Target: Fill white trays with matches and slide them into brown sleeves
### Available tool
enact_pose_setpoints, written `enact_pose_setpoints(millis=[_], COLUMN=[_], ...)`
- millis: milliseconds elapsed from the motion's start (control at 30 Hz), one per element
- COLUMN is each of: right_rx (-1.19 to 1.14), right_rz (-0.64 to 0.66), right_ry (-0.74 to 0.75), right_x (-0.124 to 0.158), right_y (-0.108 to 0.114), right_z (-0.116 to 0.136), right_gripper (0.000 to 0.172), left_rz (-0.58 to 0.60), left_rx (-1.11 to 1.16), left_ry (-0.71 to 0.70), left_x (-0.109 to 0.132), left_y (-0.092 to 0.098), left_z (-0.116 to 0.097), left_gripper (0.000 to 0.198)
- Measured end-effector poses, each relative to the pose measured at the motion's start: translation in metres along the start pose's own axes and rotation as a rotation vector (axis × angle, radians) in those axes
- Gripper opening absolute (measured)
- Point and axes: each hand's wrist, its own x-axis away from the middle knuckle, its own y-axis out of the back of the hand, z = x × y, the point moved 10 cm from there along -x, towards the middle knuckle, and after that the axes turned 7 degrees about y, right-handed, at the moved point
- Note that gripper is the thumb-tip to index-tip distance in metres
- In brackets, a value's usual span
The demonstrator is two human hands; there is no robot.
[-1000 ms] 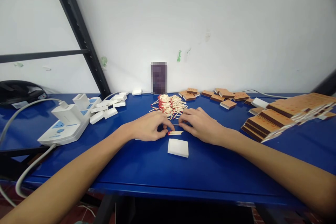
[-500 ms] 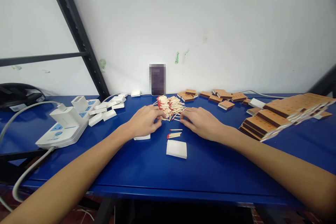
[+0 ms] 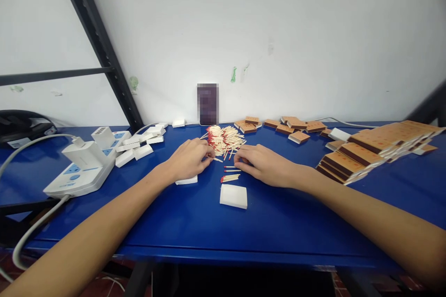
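A heap of red-headed wooden matches (image 3: 226, 141) lies at the middle of the blue table, between my hands. My left hand (image 3: 193, 158) is at its left side, fingers curled together on a match (image 3: 218, 159) whose pale end sticks out. On the other side, my right hand (image 3: 259, 163) pinches the end of a match (image 3: 228, 166), laid beside another loose match (image 3: 231, 171). Just nearer, a small bundle of matches (image 3: 230, 178) points its heads left. Below that rests a white matchbox tray (image 3: 233, 196). Another white tray (image 3: 186, 180) is partly under my left wrist.
White trays (image 3: 141, 141) are piled at left, next to a power strip (image 3: 87, 181) with chargers and cables. Brown matchbox sleeves (image 3: 296, 124) lie scattered behind; stacked matchboxes (image 3: 369, 148) stand at right. A blurred phone-like panel (image 3: 208, 104) leans on the wall.
My right hand has drawn back from the heap toward me, bringing a match beside the single loose one. My left hand has hardly moved. The view has shifted slightly.
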Motion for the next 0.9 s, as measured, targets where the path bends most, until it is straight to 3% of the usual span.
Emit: enact_pose_setpoints(millis=[300,600,700,900], right_rx=[0.271,0.51,0.504,0.288], right_rz=[-0.007,0.024,-0.001,0.114], right_ry=[0.006,0.21,0.188,0.105], right_x=[-0.014,-0.022,-0.019,-0.011], right_y=[-0.001,0.002,0.006,0.001], right_z=[-0.018,0.009,0.017,0.017], right_gripper=[0.025,0.024,0.024,0.032], left_rz=[0.163,0.171,0.143,0.086], left_rx=[0.221,0.163,0.126,0.137], left_ry=[-0.016,0.015,0.04,0.05], left_x=[-0.003,0.0,-0.002,-0.008], left_y=[-0.003,0.002,0.002,-0.001], left_z=[-0.009,0.0,0.001,-0.007], left_gripper=[0.014,0.016,0.015,0.013])
